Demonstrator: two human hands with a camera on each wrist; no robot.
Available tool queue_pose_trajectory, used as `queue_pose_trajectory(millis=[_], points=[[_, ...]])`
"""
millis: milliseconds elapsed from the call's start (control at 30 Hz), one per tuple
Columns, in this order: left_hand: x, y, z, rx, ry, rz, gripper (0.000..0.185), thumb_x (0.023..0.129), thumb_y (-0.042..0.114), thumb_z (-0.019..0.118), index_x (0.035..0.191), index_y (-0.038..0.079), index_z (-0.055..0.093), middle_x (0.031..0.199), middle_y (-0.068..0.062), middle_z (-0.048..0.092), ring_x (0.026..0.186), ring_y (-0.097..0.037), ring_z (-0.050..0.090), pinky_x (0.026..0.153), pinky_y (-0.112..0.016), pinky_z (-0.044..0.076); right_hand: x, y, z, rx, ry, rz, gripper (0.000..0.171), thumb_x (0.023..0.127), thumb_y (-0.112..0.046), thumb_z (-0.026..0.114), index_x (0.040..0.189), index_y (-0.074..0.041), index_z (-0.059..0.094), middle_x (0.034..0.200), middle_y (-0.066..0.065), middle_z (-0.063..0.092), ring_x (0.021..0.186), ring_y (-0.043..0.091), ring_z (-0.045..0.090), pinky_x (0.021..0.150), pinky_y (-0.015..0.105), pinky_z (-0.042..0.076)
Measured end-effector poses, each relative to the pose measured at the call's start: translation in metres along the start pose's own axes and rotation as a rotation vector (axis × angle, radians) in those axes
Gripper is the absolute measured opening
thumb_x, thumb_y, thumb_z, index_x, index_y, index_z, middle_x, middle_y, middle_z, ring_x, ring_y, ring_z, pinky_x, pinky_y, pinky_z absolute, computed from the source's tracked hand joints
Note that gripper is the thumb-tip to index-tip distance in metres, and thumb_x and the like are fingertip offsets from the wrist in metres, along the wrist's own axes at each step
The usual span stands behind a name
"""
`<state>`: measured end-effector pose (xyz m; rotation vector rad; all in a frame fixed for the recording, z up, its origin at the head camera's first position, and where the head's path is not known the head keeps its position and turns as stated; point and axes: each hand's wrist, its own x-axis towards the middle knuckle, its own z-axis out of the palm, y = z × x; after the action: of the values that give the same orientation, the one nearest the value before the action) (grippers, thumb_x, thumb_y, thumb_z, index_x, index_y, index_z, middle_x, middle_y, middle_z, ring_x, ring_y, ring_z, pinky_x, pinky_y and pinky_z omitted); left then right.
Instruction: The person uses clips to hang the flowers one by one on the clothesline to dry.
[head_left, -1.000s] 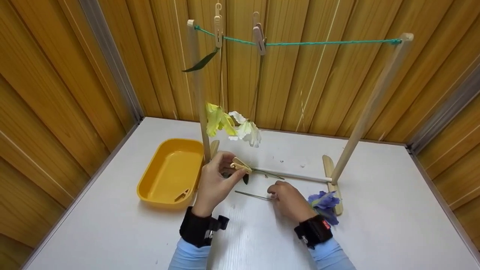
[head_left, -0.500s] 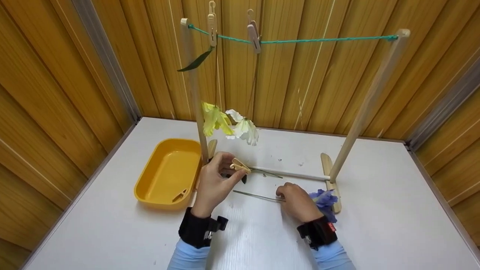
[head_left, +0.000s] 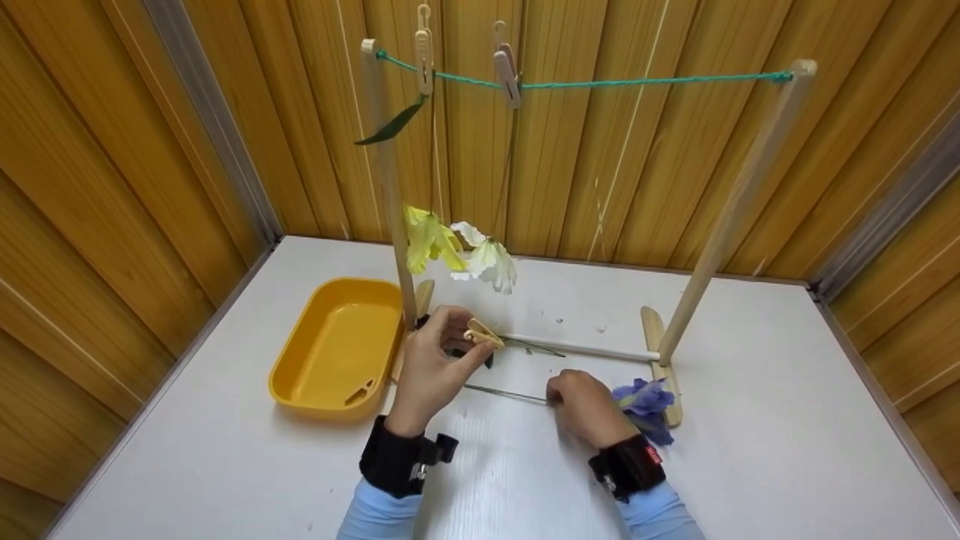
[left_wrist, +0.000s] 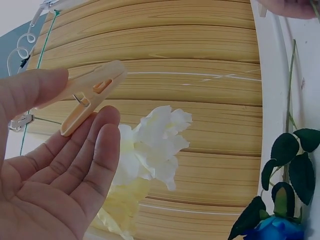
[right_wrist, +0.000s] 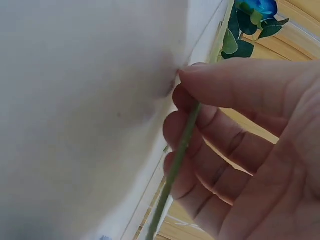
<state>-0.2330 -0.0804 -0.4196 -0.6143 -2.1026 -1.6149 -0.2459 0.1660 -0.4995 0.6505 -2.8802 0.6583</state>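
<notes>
I am picking up the blue flower's stem (head_left: pixel 504 393) off the white table (head_left: pixel 750 465), just in front of the drying rack's base rail (head_left: pixel 585 350). My right hand (head_left: pixel 585 409) is pinching it (thumb over curled fingers (right_wrist: pixel 200 145)). My left hand (head_left: pixel 435 367) is gripping 1 beige clothespin (head_left: pixel 482 334), jaws closed. Next, I judge, lifting the stem toward the green line (head_left: pixel 645 79).

The right hand (head_left: pixel 581 406), pinching the green stem (head_left: pixel 504 393), has shifted slightly left along the desk (head_left: pixel 750 465) since half a second ago, returning near its position of one second ago. The stem has moved left with it, its free end now closer to the left hand (head_left: pixel 435 367). The purple flower (head_left: pixel 646 405) shows more fully beside the wrist.
</notes>
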Motion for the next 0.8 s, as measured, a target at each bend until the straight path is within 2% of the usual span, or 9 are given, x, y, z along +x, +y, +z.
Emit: queue_pose_trajectory(millis=[233,467,633,800], points=[[0.001,0.004,0.000,0.036,0.009,0.009,0.037,0.086,0.014,0.085,0.112,-0.002,0.064,0.097,-0.009,0.073,0.087,-0.022,0.073,0.076,-0.031,0.061,0.001,0.001,-0.012,0.036,0.167,-0.072,0.021,0.075,0.015,0.072,0.079,-0.006,0.075,0.075,0.002,0.064,0.073,0.020,0.062,0.066,0.037,0.053],[-0.001,0.005,0.002,0.022,0.021,0.013,0.037,0.086,0.016,0.085,0.112,0.000,0.064,0.097,-0.007,0.073,0.085,-0.020,0.073,0.075,-0.031,0.061,-0.002,-0.003,-0.031,0.113,0.300,-0.058,0.019,0.081,0.011,0.075,0.084,-0.008,0.075,0.083,0.002,0.069,0.078,0.019,0.066,0.070,0.037,0.056],[0.000,0.008,0.002,0.023,0.019,0.015,0.037,0.085,0.012,0.086,0.111,-0.002,0.064,0.097,-0.008,0.073,0.085,-0.022,0.073,0.075,-0.033,0.062,-0.004,-0.004,-0.040,0.181,0.366,-0.065,0.020,0.083,0.011,0.076,0.087,-0.008,0.075,0.082,0.000,0.067,0.076,0.015,0.066,0.067,0.031,0.056],[0.010,0.018,0.001,0.092,-0.012,0.017,0.037,0.084,0.009,0.086,0.112,-0.001,0.063,0.097,-0.008,0.073,0.085,-0.020,0.072,0.077,-0.034,0.062,-0.002,-0.005,-0.048,0.224,0.410,-0.079,0.019,0.084,0.011,0.076,0.087,-0.009,0.075,0.081,-0.003,0.067,0.074,0.013,0.064,0.064,0.027,0.054]])
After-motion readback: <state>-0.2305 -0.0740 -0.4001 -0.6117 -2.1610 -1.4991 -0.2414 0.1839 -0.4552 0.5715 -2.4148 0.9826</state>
